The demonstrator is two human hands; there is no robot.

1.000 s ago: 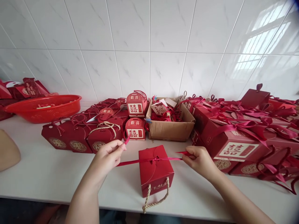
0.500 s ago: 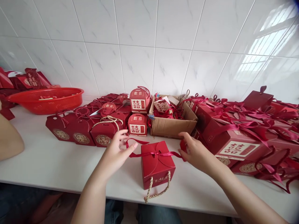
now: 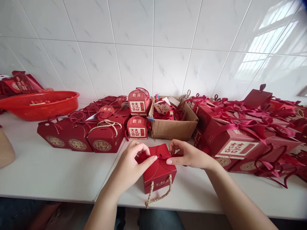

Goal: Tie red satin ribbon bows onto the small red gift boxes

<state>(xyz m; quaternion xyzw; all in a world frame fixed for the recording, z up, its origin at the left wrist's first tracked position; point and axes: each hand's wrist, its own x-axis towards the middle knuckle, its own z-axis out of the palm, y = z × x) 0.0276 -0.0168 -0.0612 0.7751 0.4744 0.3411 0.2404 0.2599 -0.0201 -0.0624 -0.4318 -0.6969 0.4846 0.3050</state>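
A red gift box [image 3: 157, 179] with overlapping rounded top flaps stands before me, its twisted gold cord handle [image 3: 159, 198] drooping over the near side. Across the top runs a red ribbon [image 3: 163, 157], mostly covered by my fingers. My left hand [image 3: 137, 163] pinches the ribbon close to the middle of the lid, thumb against fingers. From the other side my right hand [image 3: 184, 155] grips the ribbon between thumb and curled fingers, just right of the centre. The ribbon's ends are largely hidden behind the hands.
Finished-looking red boxes [image 3: 103, 137] stand left, two small ones stacked [image 3: 137, 127] beside a cardboard box [image 3: 174, 127] of ribbons and tags. Ribboned boxes [image 3: 240, 147] pile up right. A red plastic basket [image 3: 48, 107] and another person's arm [image 3: 6, 148] are far left.
Both hands have come inward from either side to the middle of the lid, bringing the ribbon with them. The view has shifted slightly; the box stays on the table.
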